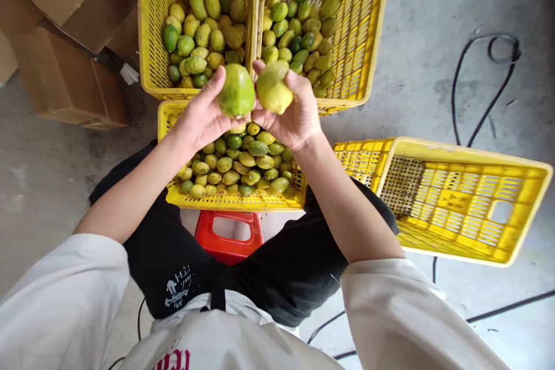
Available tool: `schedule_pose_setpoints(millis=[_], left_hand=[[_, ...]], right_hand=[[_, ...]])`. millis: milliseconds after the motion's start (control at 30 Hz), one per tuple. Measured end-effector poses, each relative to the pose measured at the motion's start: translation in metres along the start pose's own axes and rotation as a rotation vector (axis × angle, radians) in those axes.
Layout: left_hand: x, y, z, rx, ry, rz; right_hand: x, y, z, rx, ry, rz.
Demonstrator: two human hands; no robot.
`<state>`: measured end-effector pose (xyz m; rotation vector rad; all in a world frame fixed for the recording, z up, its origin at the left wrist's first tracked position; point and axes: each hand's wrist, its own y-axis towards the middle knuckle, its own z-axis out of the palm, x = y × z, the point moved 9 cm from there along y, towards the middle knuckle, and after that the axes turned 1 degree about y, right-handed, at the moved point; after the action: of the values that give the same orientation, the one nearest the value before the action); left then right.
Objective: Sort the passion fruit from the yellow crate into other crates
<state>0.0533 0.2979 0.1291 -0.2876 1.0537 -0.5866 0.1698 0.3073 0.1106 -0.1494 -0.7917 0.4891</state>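
Observation:
My left hand (203, 118) is closed around a green lemon (237, 91), thumb along its left side. Beside it, my right hand (299, 113) grips a yellow-green lemon (274, 88) with a pointed lower end. The two fruits are held up close together, almost touching. Below them stands a yellow crate (234, 202) of many green and yellow lemons (247, 159), between my knees. Behind my hands are two larger yellow crates, a left one (151, 29) and a right one (368, 23), each with more lemons in the bottom.
An open yellow crate (459, 196) lies on its side at my right. Part of a red stool (228, 237) shows between my legs. Cardboard boxes (65, 75) are stacked at the left. A black cable (455, 87) curls over the concrete floor (425, 69).

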Motion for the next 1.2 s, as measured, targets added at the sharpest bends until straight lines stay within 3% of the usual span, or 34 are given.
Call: schedule_pose_setpoints(millis=[100,233,400,567,733,867,1000,1100,1200], left_hand=[[0.016,0.0,-0.001,0.028,0.028,-0.043],[0.026,0.001,-0.005,0.035,0.01,-0.096],[0.006,0.004,-0.01,-0.014,-0.078,-0.067],[-0.015,0.006,-0.007,-0.016,-0.073,-0.059],[-0.025,0.003,-0.001,0.059,-0.053,-0.04],[-0.021,0.007,-0.011,0.043,0.063,-0.038],[0.0,0.01,-0.008,0.121,0.178,-0.072],[0.012,0.009,-0.004,0.146,0.169,-0.102],[0.009,0.009,-0.004,0.098,0.071,-0.11]], right_hand=[[-0.014,0.002,0.005,0.039,-0.027,0.004],[-0.027,0.003,-0.006,-0.081,-0.135,0.054],[-0.014,0.004,-0.011,-0.125,-0.025,0.0],[0.009,-0.003,0.001,-0.076,0.064,-0.099],[0.01,-0.004,0.009,0.03,0.107,0.018],[-0.001,0.001,0.002,-0.026,0.108,0.062],[-0.023,0.003,0.001,-0.03,-0.021,0.093],[-0.035,0.004,-0.004,-0.065,-0.102,0.119],[-0.028,0.004,-0.007,-0.11,-0.082,0.075]])
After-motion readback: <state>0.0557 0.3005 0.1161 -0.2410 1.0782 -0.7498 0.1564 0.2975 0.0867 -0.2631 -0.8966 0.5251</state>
